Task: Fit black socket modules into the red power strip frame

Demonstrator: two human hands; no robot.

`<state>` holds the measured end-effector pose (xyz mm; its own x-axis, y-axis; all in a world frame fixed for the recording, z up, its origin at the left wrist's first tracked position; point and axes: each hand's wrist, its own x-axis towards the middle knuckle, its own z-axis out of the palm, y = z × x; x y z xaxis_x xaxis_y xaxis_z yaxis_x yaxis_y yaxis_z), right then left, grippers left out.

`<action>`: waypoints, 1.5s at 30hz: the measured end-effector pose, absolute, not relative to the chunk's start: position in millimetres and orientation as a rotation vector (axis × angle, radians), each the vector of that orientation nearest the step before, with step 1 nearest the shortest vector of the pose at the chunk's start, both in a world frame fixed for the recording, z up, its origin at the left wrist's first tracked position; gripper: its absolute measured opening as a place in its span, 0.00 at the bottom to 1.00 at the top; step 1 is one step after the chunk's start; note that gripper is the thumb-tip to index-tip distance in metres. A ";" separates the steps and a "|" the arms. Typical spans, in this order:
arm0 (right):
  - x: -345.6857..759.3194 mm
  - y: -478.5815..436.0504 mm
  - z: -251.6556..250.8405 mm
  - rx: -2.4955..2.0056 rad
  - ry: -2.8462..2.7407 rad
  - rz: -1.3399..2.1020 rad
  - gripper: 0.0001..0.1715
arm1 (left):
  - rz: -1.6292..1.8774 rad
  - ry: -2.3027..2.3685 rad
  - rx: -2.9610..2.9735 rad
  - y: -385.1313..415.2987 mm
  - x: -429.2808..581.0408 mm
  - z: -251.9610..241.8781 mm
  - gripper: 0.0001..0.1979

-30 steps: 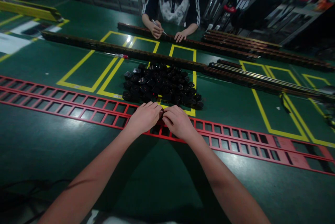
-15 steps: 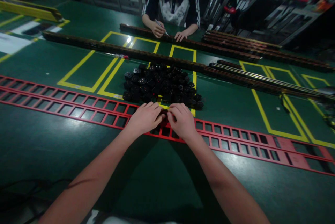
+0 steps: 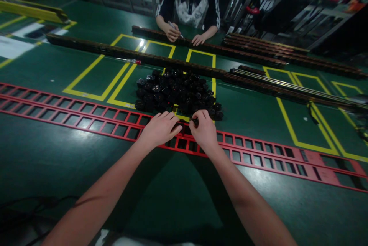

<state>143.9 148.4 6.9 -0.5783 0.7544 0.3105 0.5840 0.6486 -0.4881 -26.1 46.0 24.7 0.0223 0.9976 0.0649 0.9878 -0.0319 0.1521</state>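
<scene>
Small black part (image 3: 195, 121) pinched in right hand (image 3: 204, 131) fingertips, sitting at the near edge of the pile of black parts (image 3: 175, 92), just above the red slotted strip (image 3: 86, 112). Left hand (image 3: 161, 129) lies palm-down on that strip beside the right, fingers loose and spread, gripping nothing visible. Strip runs across the green table (image 3: 244, 111); long dark rails (image 3: 115, 51) lie beyond the pile, a co-worker's hand (image 3: 171, 33) with a pen on the far one.

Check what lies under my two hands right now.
Both the left hand and right hand rest over the red strip of square openings on the green table. The right hand pinches a small black part. Openings directly beneath the palms are covered.
</scene>
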 end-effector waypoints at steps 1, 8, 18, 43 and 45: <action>144.1 149.4 6.4 -1.019 -2.344 0.502 0.04 | 0.234 2.140 2.200 46.1 -26.1 24.7 0.19; 145.8 153.5 4.6 -0.760 -2.194 0.720 0.23 | 0.218 2.145 2.194 45.3 -25.0 25.8 0.18; 146.4 153.6 4.1 -0.624 -2.283 0.832 0.23 | 0.202 2.150 2.216 45.8 -25.0 26.3 0.17; 145.4 147.3 10.8 -0.613 -2.497 0.709 0.24 | 0.192 2.167 2.209 46.1 -24.3 25.7 0.16; 146.0 146.4 13.1 -0.595 -2.478 0.693 0.19 | 0.186 2.164 2.209 45.6 -24.3 26.4 0.17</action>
<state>146.0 146.4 13.1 -0.7821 0.5229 0.3390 0.2710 0.7753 -0.5705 -24.3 45.6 26.4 0.0176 0.9983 0.0548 0.9931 -0.0238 0.1150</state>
